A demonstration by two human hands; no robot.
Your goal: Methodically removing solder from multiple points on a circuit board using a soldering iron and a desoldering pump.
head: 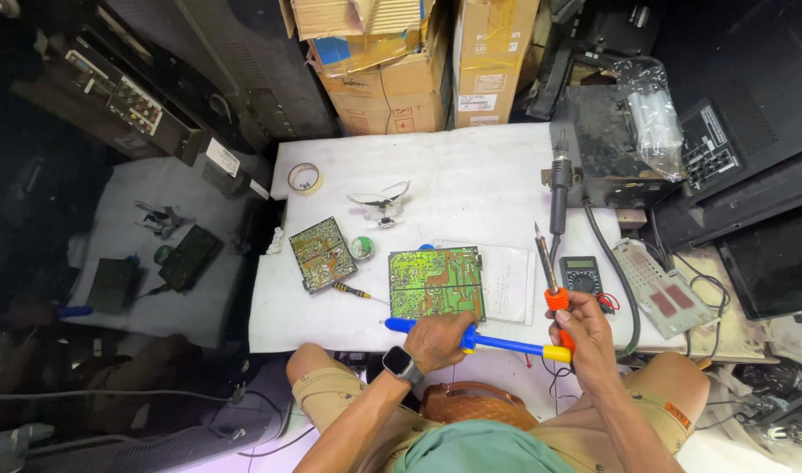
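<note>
fingers around upright soldering iron, tip up

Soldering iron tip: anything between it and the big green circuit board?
Nothing visible. The right hand holds the soldering iron tip-up beside the large green circuit board; only bare white table and paper lie between. The left hand grips the blue desoldering pump below the board.
</note>
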